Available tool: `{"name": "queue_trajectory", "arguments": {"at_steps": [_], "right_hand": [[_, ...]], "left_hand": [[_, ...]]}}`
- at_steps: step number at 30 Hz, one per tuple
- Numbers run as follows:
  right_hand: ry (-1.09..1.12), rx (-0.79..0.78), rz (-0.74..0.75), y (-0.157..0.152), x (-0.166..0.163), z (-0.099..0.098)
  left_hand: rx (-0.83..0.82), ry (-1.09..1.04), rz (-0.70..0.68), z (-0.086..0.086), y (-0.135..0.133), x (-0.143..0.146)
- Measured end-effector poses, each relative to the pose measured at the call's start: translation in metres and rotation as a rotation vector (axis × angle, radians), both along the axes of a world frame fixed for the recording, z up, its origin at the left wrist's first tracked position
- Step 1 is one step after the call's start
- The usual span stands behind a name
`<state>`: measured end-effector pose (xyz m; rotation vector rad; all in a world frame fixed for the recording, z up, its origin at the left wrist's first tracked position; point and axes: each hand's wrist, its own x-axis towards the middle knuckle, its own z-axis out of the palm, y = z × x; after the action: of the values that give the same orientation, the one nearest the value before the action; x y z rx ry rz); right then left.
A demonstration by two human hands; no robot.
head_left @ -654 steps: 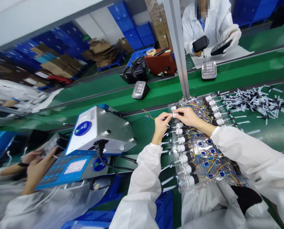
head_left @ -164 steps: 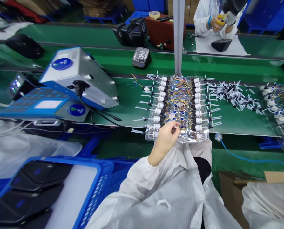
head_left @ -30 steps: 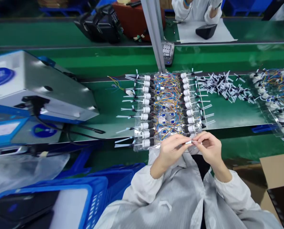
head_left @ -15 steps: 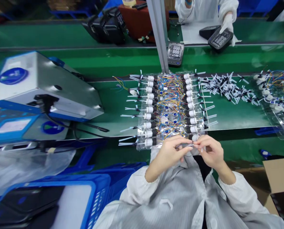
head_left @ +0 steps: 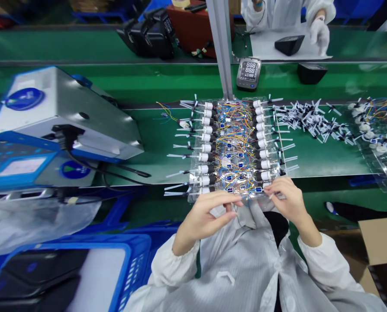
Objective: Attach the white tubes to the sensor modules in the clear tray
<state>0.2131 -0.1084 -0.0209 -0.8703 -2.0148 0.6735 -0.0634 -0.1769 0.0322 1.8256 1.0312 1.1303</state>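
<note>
Left hand: half curled at the near edge of the clear tray — if it pinches something, we cannot tell.
Right hand: fingertips pressed together at the tray's near right corner, on the last pump.
Tray: we see it on the near edge of the green bench, between the blue-grey machine and the pile of white tubes.

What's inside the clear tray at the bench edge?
The clear tray holds two columns of white-and-black cylinders with white tubes, tangled coloured wires between. The left hand and right hand cover its near edge.
</note>
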Motion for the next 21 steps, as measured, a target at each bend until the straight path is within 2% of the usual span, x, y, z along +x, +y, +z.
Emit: {"name": "queue_trajectory", "arguments": {"at_steps": [3,5,6,8,10,11,13,15,18,21], "right_hand": [[-0.176,0.076,0.050,-0.002,0.002,0.006],[-0.092,0.057,0.014,-0.004,0.009,0.007],[0.012,0.040,-0.070,-0.005,0.013,0.006],[0.264,-0.046,-0.344,-0.002,0.023,0.001],[0.478,-0.241,-0.537,0.005,0.028,-0.007],[0.552,-0.365,-0.552,0.009,0.029,-0.011],[0.632,-0.577,-0.474,0.018,0.025,-0.017],[0.655,-0.662,-0.416,0.023,0.017,-0.018],[0.709,-0.606,-0.392,0.022,0.008,-0.009],[0.801,-0.469,-0.315,0.019,0.007,0.012]], "left_hand": [[-0.053,0.241,-0.202,0.004,-0.005,0.001],[-0.030,0.357,-0.213,0.005,-0.010,-0.004],[-0.005,0.376,-0.165,0.005,-0.012,-0.008],[0.047,0.352,0.009,0.004,-0.014,-0.015],[0.099,0.292,0.177,0.002,-0.011,-0.016],[0.131,0.264,0.215,0.000,-0.006,-0.013],[0.197,0.249,0.197,-0.004,0.005,-0.002],[0.241,0.291,0.123,-0.010,0.017,0.013],[0.238,0.345,0.061,-0.022,0.029,0.032],[0.210,0.369,0.110,-0.030,0.032,0.037]]}}
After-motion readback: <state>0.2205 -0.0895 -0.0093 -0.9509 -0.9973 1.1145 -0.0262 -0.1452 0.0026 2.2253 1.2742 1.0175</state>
